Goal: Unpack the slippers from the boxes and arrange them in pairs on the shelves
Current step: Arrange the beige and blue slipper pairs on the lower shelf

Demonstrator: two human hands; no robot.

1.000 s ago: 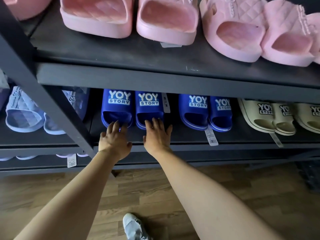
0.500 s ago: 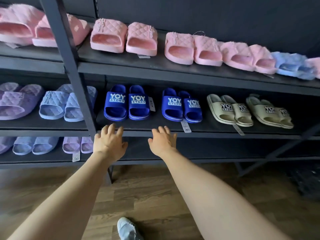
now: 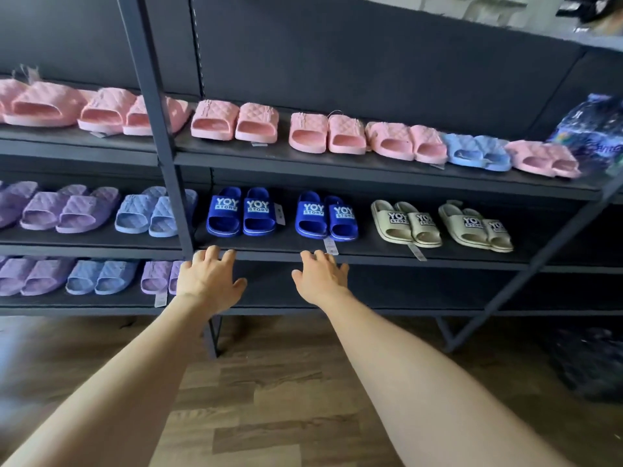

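- Blue slippers (image 3: 241, 212) marked "YOY STORY" are sitting as a pair on the middle shelf (image 3: 387, 255), openings facing out, just right of the dark upright post (image 3: 151, 112).
- The left hand (image 3: 209, 281) is reaching out below and in front of that pair, fingers spread and relaxed, gripping nothing. Its fingertips are lying over the shelf's front edge, but contact cannot be told.
- The right hand (image 3: 322, 281) is stretching forward the same way, empty and spread, below the gap between that pair and a second blue pair (image 3: 325, 215), close to a hanging price tag (image 3: 330, 246).
- Two beige pairs (image 3: 406, 224) are lying further right on the same shelf, well apart from both hands.
- Pink quilted pairs (image 3: 234, 121) are lining the shelf above.
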